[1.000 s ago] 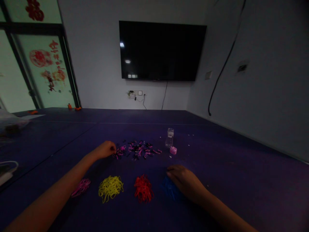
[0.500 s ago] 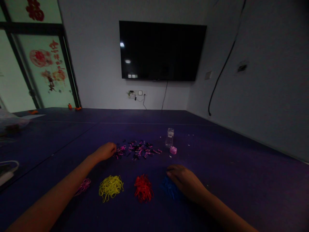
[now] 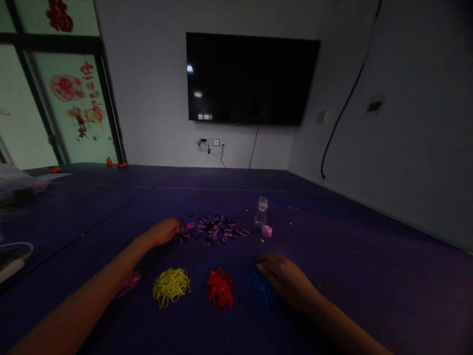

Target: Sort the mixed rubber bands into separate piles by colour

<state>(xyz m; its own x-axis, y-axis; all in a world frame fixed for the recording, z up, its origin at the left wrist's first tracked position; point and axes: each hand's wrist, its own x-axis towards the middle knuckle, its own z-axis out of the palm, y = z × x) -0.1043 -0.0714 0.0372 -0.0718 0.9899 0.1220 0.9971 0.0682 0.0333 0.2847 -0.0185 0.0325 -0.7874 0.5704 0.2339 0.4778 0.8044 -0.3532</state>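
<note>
My left hand [image 3: 165, 231] reaches to the left edge of a scattered heap of pink and black rubber bands [image 3: 216, 229]. Its fingers are closed, with the tips among the bands; what they pinch is hidden. Over the blue rubber bands [image 3: 260, 288] lies my right hand [image 3: 286, 277], its fingers stretched loosely forward and covering part of that pile. Between my forearms are a yellow pile of rubber bands [image 3: 171, 287] and a red pile [image 3: 220, 288]. Some pink rubber bands [image 3: 130, 283] show partly behind my left forearm.
Beyond the right hand a transparent bottle [image 3: 261, 211] lies beside a pink cap [image 3: 266, 230] on the dark purple surface [image 3: 351, 256]. At far left are a plastic bag [image 3: 18, 180] and a white device with a cable [image 3: 13, 268]. A television [image 3: 251, 79] hangs on the wall.
The whole view has shifted slightly, moving things a little to the right. Both hands and the piles keep nearly the same places.
</note>
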